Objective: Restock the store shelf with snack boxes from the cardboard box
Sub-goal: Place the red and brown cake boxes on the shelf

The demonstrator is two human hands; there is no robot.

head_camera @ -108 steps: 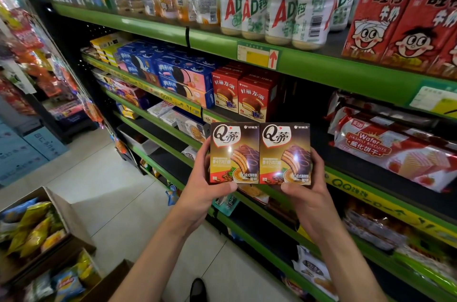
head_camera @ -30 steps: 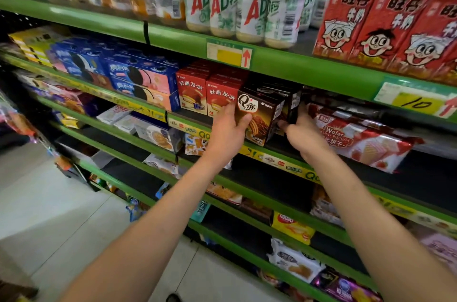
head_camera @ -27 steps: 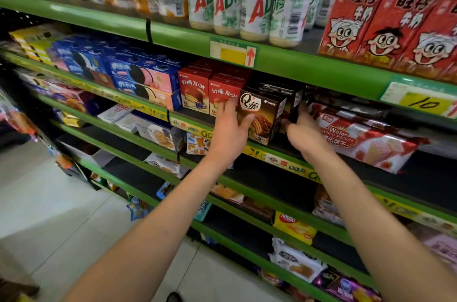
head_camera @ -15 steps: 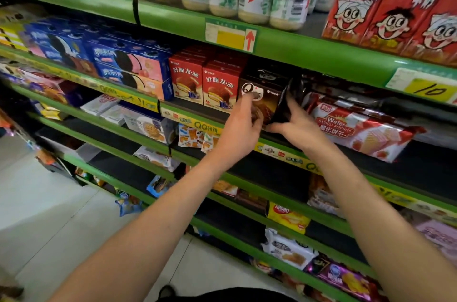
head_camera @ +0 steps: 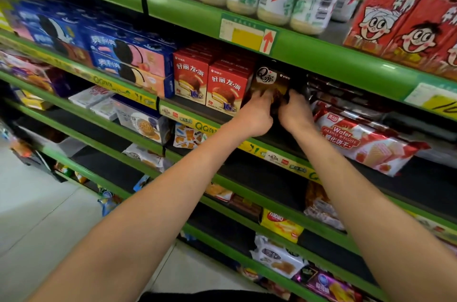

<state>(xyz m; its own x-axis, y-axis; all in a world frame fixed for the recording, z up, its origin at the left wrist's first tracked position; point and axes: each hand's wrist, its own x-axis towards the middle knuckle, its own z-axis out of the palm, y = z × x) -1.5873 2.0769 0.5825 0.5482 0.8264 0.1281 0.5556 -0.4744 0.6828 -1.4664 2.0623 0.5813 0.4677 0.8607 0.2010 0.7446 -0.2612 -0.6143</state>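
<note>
The brown Q snack box [head_camera: 270,80] now sits on the green shelf [head_camera: 197,110], at three o'clock from the red pie boxes [head_camera: 210,79], with left hand [head_camera: 256,116] and right hand [head_camera: 295,114] fingers curled on it, so this step looks nearly done; I cannot tell how many boxes are left.

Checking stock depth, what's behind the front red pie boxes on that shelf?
Behind the front red pie boxes, more red box tops run back in two rows. Their number and the back of the shelf are hidden in shadow under the upper shelf.

Your brown snack box [head_camera: 269,79] carries a white Q logo. Beside it you see red boxes [head_camera: 210,81] with white lettering, on a green shelf [head_camera: 321,54].
</note>
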